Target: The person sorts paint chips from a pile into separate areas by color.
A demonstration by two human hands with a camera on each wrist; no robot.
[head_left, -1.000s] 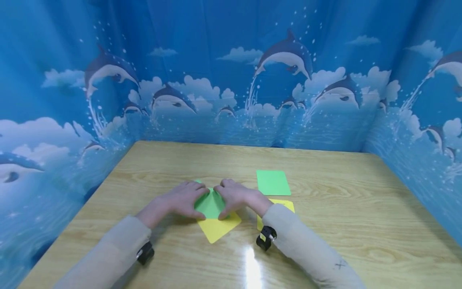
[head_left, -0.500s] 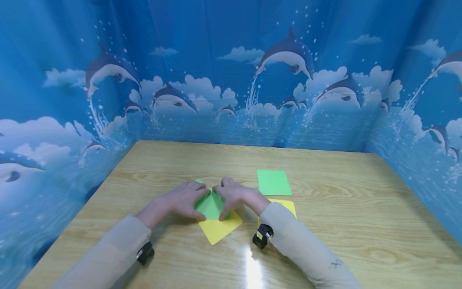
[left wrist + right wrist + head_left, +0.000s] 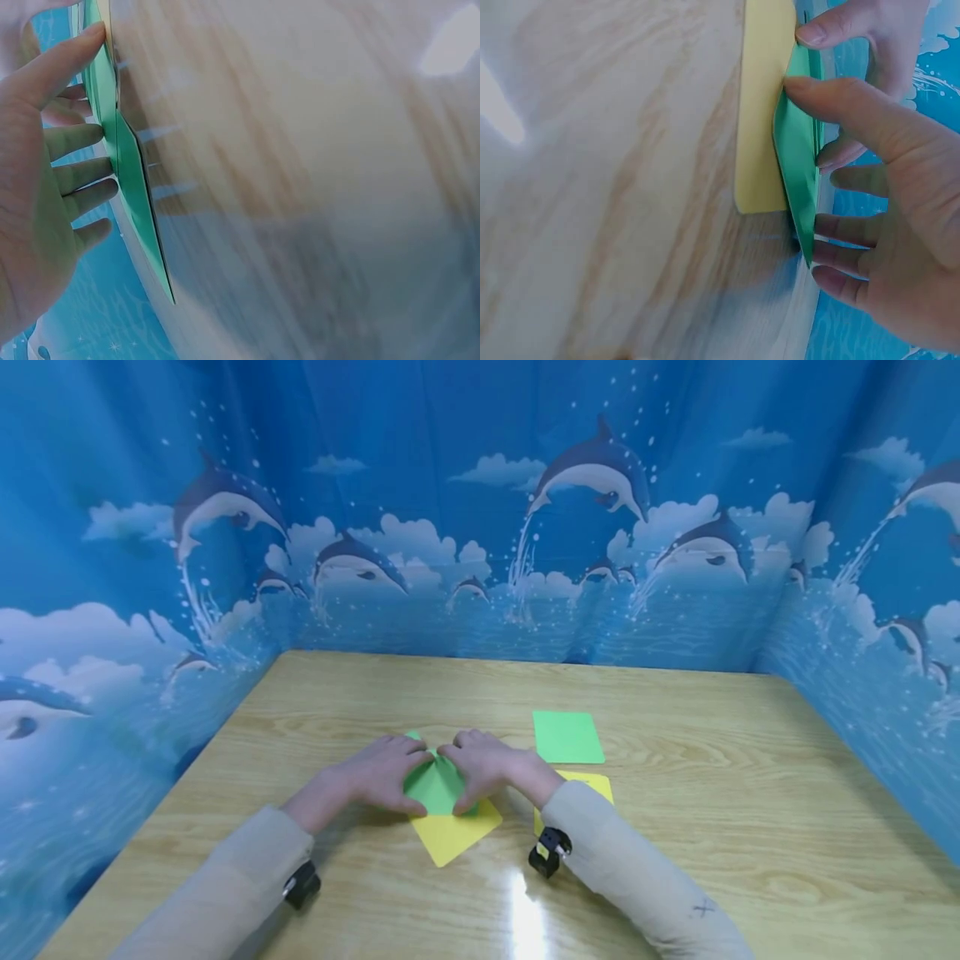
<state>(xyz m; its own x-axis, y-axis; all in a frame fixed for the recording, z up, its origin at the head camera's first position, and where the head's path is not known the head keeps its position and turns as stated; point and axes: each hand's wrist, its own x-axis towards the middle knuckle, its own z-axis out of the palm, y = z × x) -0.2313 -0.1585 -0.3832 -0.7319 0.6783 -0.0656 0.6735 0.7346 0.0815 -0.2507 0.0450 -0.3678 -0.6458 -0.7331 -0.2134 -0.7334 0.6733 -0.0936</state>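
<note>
Both hands lie over a folded green sheet (image 3: pixel 435 787), which rests on a yellow square (image 3: pixel 452 839) turned with one corner toward me. In the head view, my left hand (image 3: pixel 386 775) touches the green sheet from the left and my right hand (image 3: pixel 483 768) from the right. Each thumb presses near the green sheet's front edge. The other fingers, nearly straight, reach its far part, with the index fingertips close together. From the left wrist view, the sheet (image 3: pixel 131 165) shows stacked layers and a crease. A small green corner shows behind the left hand.
A flat green square (image 3: pixel 567 737) lies at the right on the wooden table (image 3: pixel 697 777). Just in front of it is another yellow square (image 3: pixel 594 783), partly covered by the right sleeve (image 3: pixel 637 868). A blue dolphin-print curtain (image 3: pixel 480 510) stands along the table's back and sides.
</note>
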